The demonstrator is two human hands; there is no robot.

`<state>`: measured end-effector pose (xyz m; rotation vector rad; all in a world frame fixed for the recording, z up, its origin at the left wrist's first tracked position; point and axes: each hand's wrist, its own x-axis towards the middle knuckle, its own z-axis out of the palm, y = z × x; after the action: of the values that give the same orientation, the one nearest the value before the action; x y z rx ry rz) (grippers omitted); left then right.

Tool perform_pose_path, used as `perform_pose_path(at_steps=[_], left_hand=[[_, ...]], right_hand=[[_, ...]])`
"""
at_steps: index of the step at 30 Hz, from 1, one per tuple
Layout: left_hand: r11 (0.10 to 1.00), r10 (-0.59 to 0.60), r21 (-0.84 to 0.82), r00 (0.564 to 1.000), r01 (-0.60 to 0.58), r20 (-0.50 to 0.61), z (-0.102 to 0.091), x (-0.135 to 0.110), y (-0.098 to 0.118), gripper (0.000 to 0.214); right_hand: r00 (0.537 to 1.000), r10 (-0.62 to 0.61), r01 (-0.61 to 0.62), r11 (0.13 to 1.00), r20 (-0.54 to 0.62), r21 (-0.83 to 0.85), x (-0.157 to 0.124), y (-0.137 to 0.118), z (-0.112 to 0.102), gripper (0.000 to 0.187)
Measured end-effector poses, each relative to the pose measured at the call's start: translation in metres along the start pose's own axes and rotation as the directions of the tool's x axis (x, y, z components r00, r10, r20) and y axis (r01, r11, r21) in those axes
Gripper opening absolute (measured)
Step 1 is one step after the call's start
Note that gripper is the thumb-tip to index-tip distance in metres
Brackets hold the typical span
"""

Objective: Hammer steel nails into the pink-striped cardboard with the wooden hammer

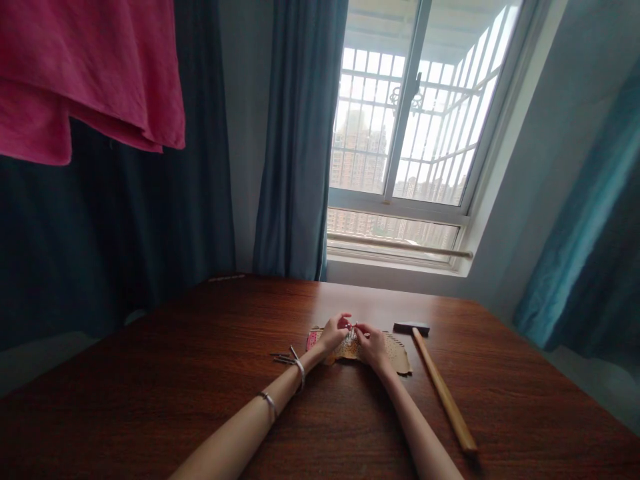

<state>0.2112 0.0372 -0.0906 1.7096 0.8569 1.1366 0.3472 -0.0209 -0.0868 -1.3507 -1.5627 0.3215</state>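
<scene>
A tan, flat piece (397,353) with rows of small holes or dots lies on the table under both hands; its left end is pink and its material is unclear. Above its middle, my left hand (334,333) has thumb and fingers drawn together in a pinch. My right hand (371,343) meets it there, its fingertips also pinched. Whatever sits between the fingertips is too small to make out. To the right, apart from my right hand, lies a hammer (443,390) with a dark head and wooden handle. Several thin metal rods (284,358) lie left of my left wrist.
The brown wooden table (150,393) reaches to the wall below a barred window (400,133). Blue curtains (300,147) hang behind it and at the right. A pink cloth (100,73) hangs at the upper left. Two bracelets circle my left forearm.
</scene>
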Motion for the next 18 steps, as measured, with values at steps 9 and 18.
perform_pose_path(at_steps=[9, 18], left_hand=[[0.999, 0.043, 0.012, 0.996, -0.044, 0.077, 0.0014, -0.0023, 0.0030, 0.031], [0.997, 0.055, 0.046, 0.996, -0.058, 0.073, 0.0016, -0.0032, 0.0043, 0.033]], right_hand=[[1.000, -0.010, 0.010, 0.996, -0.006, -0.085, -0.0034, 0.0006, -0.0003, 0.021], [1.000, -0.022, 0.022, 0.993, 0.001, -0.119, -0.0073, -0.0033, -0.0002, 0.019]])
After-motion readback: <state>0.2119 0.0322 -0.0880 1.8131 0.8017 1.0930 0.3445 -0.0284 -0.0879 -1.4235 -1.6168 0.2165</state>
